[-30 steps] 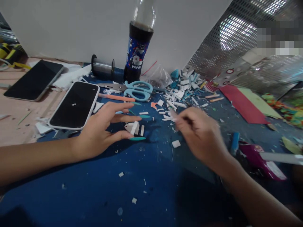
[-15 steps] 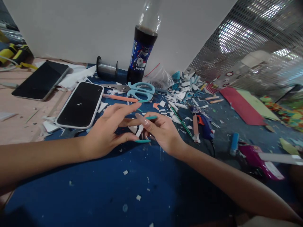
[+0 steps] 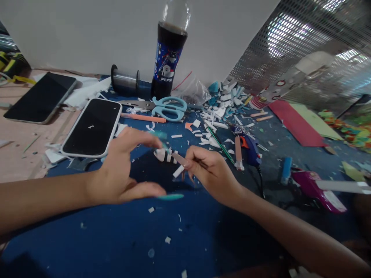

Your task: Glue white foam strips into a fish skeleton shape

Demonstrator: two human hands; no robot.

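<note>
My left hand is open, thumb and fingers spread wide with nothing between them; its long teal nails are partly blurred. My right hand is closed in a pinch, and a small white strip sticks out from under its thumb and fingertips. Just beyond the fingertips lies a small white piece with dark gaps across it, close to the left index nail. Light blue scissors and an orange stick lie behind my hands.
Left of my hands lie a white-cased phone and a dark phone. At the back stand a Pepsi bottle and a wire spool. White and blue scraps, a blue glue gun and a magenta tool are right.
My left hand has drawn back to the left and opened, leaving the small white pieces. My right hand has shifted slightly right and down, with the white strip at its fingertips. The view moved slightly.
</note>
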